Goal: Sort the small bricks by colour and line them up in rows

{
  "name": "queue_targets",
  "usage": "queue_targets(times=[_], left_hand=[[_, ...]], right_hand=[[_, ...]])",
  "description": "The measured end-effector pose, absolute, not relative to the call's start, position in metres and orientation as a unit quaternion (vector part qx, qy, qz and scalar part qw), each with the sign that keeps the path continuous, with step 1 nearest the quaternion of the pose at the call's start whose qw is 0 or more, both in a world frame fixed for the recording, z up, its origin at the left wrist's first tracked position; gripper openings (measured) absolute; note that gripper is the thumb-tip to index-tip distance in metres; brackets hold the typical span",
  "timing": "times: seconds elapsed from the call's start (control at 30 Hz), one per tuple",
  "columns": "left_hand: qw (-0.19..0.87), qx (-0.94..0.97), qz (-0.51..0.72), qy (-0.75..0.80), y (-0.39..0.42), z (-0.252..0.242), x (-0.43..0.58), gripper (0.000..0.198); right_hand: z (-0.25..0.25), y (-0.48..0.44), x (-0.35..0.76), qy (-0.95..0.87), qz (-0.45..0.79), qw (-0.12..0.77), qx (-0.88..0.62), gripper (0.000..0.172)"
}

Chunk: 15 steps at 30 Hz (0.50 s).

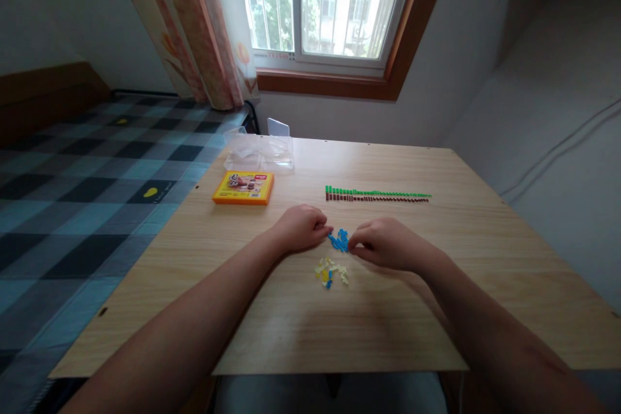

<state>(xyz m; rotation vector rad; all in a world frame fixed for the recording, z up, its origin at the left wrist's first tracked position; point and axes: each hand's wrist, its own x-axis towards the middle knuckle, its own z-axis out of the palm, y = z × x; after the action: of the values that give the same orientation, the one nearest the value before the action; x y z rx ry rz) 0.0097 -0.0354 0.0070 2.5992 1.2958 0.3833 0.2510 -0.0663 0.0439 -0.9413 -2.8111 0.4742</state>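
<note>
A small heap of blue toy blocks [340, 240] lies on the table between my two hands. My left hand [305, 226] rests at the heap's left side, its fingers curled and their tips at the nearest blue pieces. On the right side, my right hand [385, 242] is closed in a pinch, thumb and finger at the heap's edge. Whatever either hand holds, if anything, is hidden or too small to make out. Closer to me lies a loose scatter of pale and yellow pieces [326, 272] with a few blue ones among them.
Beyond my hands, a green row [378, 192] and a dark brown row [373, 198] of small pieces run side by side. A yellow-orange box [244, 187] lies at the left, with clear plastic packaging [259, 154] behind it. The wooden table [388, 330] adjoins a checked bed [97, 194].
</note>
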Motion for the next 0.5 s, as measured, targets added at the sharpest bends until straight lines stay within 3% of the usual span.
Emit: queue_targets(times=[0.23,0.5], left_hand=[[0.099,0.882,0.132,0.442,-0.035,0.006,0.009,0.038],[0.088,0.882,0.12,0.446,-0.036,0.008,0.01,0.037]], right_hand=[[0.029,-0.074,0.239,-0.945,0.144,0.116,-0.269,0.02],[0.026,-0.088,0.227,-0.964,0.128,0.08,-0.218,0.019]])
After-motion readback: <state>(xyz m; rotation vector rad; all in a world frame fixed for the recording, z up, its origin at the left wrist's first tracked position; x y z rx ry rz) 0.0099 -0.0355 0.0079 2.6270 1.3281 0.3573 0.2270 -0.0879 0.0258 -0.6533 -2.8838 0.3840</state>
